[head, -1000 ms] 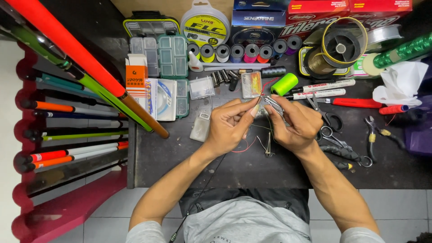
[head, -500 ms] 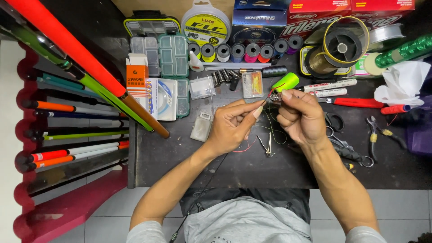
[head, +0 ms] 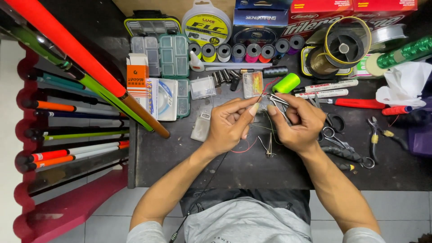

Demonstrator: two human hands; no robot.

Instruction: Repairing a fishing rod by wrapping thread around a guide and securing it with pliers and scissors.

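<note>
My left hand (head: 230, 125) pinches a thin red thread (head: 268, 85) between thumb and forefinger, just above the dark worktable (head: 189, 162). My right hand (head: 299, 121) grips a small pair of metal pliers (head: 280, 104), whose tips meet the left fingertips. Both hands hover close together at the table's middle. More red thread (head: 246, 148) trails on the table below the left hand, next to a small metal wire piece (head: 269, 146).
Thread spools (head: 245, 50), a neon green spool (head: 286, 83), clear tackle boxes (head: 168, 56), markers (head: 330, 85), a large line reel (head: 344, 47), scissors (head: 334, 135) and pliers (head: 375, 130) crowd the table. Fishing rods (head: 76, 72) lie on a red rack (head: 27, 135) at left.
Both hands have lifted slightly toward the far side of the table and drawn closer; the pliers' tips now sit at the left fingertips, with the red thread sticking up.
</note>
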